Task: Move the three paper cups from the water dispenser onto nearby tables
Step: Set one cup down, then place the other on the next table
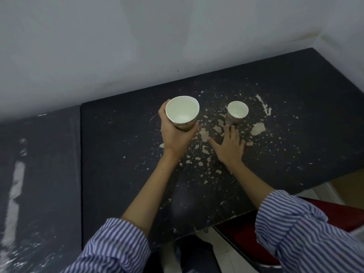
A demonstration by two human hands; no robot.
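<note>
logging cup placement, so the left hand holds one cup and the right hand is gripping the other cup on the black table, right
Not quite. The right hand is not gripping the other cup: it is open, fingers spread, only its fingertips near that cup's base, and the cup stands on the black table by itself. The left hand does hold a cup. The head view shows this.
</note>
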